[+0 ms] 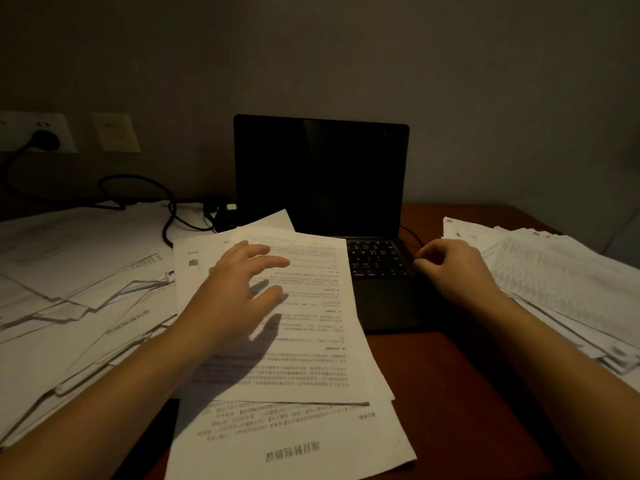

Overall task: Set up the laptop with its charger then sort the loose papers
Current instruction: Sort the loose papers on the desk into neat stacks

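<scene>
A black laptop (322, 174) stands open at the back of the desk, its screen dark. Several printed sheets (311, 327) lie across the left half of its keyboard and down toward me. My left hand (239, 292) hovers over these sheets with fingers spread and straight. At the laptop's right edge, my right hand (457, 268) rests with fingers loosely curled and nothing visible in them. A thin dark cable (412, 235) runs by that hand. The black charger cable (145, 188) loops from a wall socket (38, 133) to a power brick (225, 216) left of the laptop.
Overlapping papers (79, 282) cover the left side of the desk. Another pile of papers (561, 282) lies at the right. Bare red-brown desk (450, 393) shows in front of the laptop. A grey wall stands behind, with a second wall plate (116, 133).
</scene>
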A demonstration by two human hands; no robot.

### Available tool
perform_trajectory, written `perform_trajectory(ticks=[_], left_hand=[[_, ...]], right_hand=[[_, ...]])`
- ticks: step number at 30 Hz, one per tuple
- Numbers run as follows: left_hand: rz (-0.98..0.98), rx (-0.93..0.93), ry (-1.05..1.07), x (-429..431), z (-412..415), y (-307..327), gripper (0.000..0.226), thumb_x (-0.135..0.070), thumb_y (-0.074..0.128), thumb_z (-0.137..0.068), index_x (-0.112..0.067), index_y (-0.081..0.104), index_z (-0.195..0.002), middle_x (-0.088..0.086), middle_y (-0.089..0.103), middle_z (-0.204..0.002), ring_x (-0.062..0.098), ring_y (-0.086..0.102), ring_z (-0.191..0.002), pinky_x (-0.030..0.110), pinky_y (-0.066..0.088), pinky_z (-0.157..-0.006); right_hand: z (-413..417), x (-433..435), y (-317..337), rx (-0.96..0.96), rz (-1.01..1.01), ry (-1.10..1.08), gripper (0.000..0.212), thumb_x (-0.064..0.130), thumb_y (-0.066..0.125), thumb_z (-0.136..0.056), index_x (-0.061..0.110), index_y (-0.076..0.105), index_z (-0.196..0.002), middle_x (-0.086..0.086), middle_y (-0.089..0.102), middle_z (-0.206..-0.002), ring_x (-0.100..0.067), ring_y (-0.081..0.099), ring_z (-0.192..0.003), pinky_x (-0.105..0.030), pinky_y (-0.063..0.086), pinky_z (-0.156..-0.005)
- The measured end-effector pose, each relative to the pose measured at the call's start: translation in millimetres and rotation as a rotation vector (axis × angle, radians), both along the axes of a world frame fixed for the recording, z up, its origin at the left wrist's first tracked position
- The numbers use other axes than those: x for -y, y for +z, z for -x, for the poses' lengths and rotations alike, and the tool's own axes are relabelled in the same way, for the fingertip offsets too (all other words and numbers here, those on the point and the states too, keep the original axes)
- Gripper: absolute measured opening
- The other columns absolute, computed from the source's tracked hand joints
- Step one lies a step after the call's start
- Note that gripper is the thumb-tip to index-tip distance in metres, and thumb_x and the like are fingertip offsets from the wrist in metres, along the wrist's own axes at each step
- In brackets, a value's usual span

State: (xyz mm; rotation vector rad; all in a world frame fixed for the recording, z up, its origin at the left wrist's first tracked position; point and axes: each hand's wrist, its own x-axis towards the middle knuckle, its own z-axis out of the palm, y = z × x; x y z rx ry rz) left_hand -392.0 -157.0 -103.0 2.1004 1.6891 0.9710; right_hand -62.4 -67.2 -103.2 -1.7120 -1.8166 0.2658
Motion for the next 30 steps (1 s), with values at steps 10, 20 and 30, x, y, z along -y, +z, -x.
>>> perform_trajectory(ticks=[10, 20, 30], left_hand=[[0.068, -0.256, -0.131, -50, -86, 7, 0.043, -0.042, 0.054, -0.1, -0.043, 0.047, -0.142, -0.014, 0.027, -0.16, 0.009, 0.007, -0.152, 0.041, 0.015, -0.123], [0.1, -0.398, -0.157, -97, -142, -6, 0.049, -0.053, 0.051, -0.098, -0.041, 0.045, -0.145, -0.009, 0.031, -0.16, 0.014, 0.008, -0.152, 0.044, 0.016, -0.122], [0.156, -0.485, -0.081, -123, -169, -18, 0.063, -0.063, 0.037, -0.099, -0.04, 0.023, -0.155, -0.004, 0.016, -0.166, 0.02, -0.001, -0.154, 0.056, 0.007, -0.123]], right_hand=[[-38, -56, -2, 0.113, 0.074, 0.023, 0.037, -0.002, 0.053, -0.097, 0.02, 0.069, -0.123, -0.004, 0.068, -0.126, -0.021, 0.065, -0.108, -0.035, 0.056, -0.087], [-46, -70, -15, 0.206, 0.073, 0.145, 0.029, 0.008, 0.058, -0.098, 0.021, 0.071, -0.12, -0.002, 0.069, -0.124, -0.019, 0.062, -0.113, -0.03, 0.049, -0.09], [-51, -66, -14, 0.155, 0.045, 0.252, 0.02, 0.016, 0.06, -0.099, 0.023, 0.067, -0.117, -0.003, 0.069, -0.113, -0.022, 0.063, -0.104, -0.035, 0.053, -0.086]])
